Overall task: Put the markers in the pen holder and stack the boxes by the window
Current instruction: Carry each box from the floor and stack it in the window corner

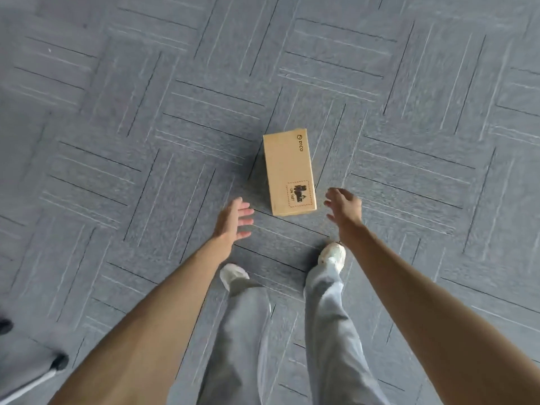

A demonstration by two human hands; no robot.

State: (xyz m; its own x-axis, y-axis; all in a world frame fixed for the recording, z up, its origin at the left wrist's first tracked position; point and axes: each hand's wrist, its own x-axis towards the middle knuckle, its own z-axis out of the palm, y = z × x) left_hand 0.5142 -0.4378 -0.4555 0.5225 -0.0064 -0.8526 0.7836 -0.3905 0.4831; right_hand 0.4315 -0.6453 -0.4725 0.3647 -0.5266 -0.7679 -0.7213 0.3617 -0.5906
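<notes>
A brown cardboard box (287, 171) with a printed logo and a black shipping label lies flat on the grey carpet, just ahead of my feet. My left hand (233, 219) hovers to the left of the box's near end, fingers spread and palm turned inward. My right hand (344, 207) hovers to the right of the same end, fingers apart. Neither hand touches the box. No markers, pen holder or window are in view.
Grey carpet tiles (146, 112) with a striped pattern cover the floor all around. My legs in light trousers and white shoes (331, 255) stand right behind the box. A wheeled chair base (58, 362) pokes in at the bottom left corner.
</notes>
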